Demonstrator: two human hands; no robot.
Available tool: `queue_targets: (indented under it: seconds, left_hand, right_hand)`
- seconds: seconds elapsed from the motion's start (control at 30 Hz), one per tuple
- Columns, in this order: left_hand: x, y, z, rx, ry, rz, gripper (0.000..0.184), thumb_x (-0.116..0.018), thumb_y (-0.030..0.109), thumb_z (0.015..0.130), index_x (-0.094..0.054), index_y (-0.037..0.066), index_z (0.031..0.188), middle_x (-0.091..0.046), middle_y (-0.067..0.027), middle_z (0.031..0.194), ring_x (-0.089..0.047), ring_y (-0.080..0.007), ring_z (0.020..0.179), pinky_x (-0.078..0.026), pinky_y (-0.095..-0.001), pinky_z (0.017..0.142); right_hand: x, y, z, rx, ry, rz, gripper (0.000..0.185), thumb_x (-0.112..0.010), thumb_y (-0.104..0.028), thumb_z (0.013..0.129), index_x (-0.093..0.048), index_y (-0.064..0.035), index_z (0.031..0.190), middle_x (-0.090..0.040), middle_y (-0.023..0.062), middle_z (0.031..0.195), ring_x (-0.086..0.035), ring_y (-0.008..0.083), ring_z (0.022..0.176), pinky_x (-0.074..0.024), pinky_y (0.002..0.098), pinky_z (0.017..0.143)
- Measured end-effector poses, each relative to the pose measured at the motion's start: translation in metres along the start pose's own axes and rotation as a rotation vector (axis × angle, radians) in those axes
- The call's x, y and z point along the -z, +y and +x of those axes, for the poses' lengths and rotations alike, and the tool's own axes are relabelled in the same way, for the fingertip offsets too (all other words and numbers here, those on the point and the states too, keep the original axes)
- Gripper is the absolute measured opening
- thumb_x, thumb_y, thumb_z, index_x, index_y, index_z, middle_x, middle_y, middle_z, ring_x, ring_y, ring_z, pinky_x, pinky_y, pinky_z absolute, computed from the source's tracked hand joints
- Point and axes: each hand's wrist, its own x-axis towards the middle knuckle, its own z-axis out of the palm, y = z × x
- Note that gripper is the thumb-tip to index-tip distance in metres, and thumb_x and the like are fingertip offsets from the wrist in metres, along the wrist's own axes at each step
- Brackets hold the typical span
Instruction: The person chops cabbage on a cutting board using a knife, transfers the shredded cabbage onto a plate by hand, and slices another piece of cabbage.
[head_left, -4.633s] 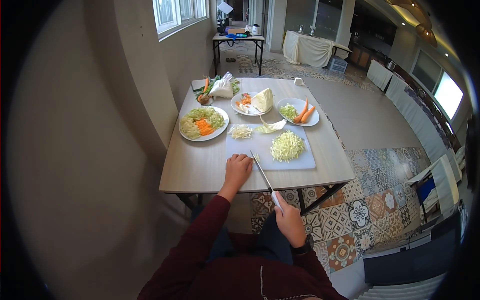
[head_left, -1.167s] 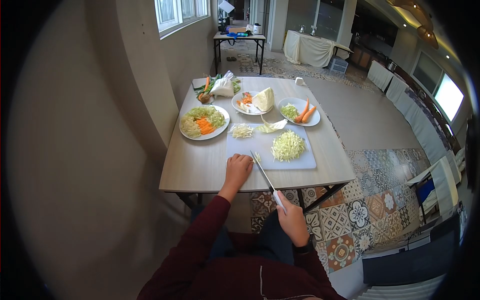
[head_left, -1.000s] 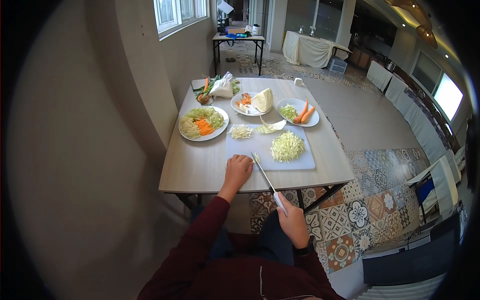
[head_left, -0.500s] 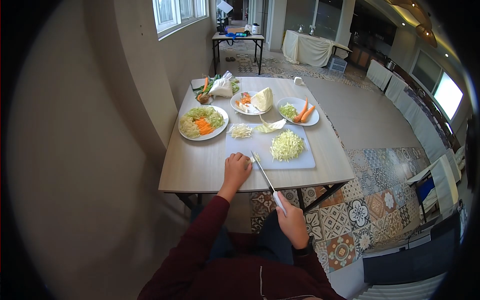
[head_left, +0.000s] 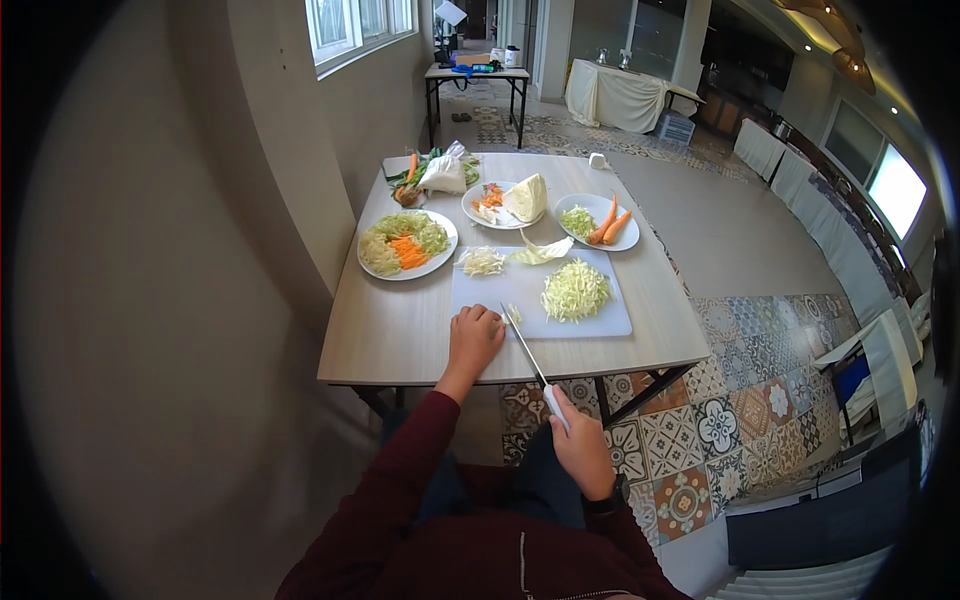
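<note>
My right hand (head_left: 581, 445) is wrapped round the white handle of a kitchen knife (head_left: 527, 349), whose blade points away over the near left part of the white cutting board (head_left: 590, 327). Just left of the blade, my left hand (head_left: 476, 338) presses down with curled fingers on a small pale piece of cabbage, mostly hidden under them. A few cut shreds (head_left: 514, 313) lie beside the blade tip. On the board's right sits a heap of shredded cabbage (head_left: 576, 291). A smaller pile of pale strips (head_left: 482, 261) and a loose cabbage leaf (head_left: 541, 250) lie along its far edge.
Behind the board stand a plate of shredded vegetables (head_left: 445, 262), a plate with a cabbage wedge (head_left: 524, 198) and a plate with whole carrots (head_left: 610, 222). A plastic bag (head_left: 444, 175) and greens lie at the far left corner. A wall (head_left: 270, 200) borders the table's left.
The knife and my right hand have shifted very slightly left. My left hand stays in nearly the same place on the board.
</note>
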Motion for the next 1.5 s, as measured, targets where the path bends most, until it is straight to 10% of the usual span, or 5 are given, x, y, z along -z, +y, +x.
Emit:
queue_targets:
  seconds: [0.33, 1.03, 1.5]
  left_hand:
    - [-0.001, 0.000, -0.001, 0.006, 0.006, -0.010, 0.012, -0.074, 0.016, 0.076, -0.071, 0.011, 0.086, -0.060, -0.0032, 0.090, -0.056, -0.0248, 0.091, -0.042, -0.0406, 0.080]
    - [-0.002, -0.001, 0.000, 0.002, 0.019, -0.007, 0.010, -0.073, 0.016, 0.078, -0.069, 0.011, 0.086, -0.061, -0.0036, 0.089, -0.057, -0.0259, 0.090, -0.042, -0.0411, 0.080]
    - [0.000, 0.001, 0.001, 0.000, -0.005, 0.000, 0.008, -0.072, 0.016, 0.078, -0.071, 0.013, 0.086, -0.061, -0.0035, 0.087, -0.056, -0.0250, 0.089, -0.042, -0.0405, 0.080]
  right_hand:
    - [0.011, -0.004, -0.006, -0.007, -0.054, 0.007, 0.046, -0.056, -0.008, 0.090, -0.052, -0.0013, 0.135, -0.062, 0.0307, 0.079, -0.064, 0.0462, 0.078, -0.0492, 0.0521, 0.069]
    - [0.007, 0.022, 0.008, 0.027, 0.045, -0.141, 0.046, -0.060, -0.015, 0.090, -0.057, -0.0170, 0.136, -0.064, 0.0241, 0.083, -0.063, 0.0424, 0.080, -0.0492, 0.0508, 0.071]
    - [-0.003, 0.024, 0.012, 0.082, 0.057, -0.050, 0.046, -0.059, -0.011, 0.090, -0.055, -0.0086, 0.136, -0.065, 0.0265, 0.087, -0.063, 0.0436, 0.081, -0.0485, 0.0500, 0.072]
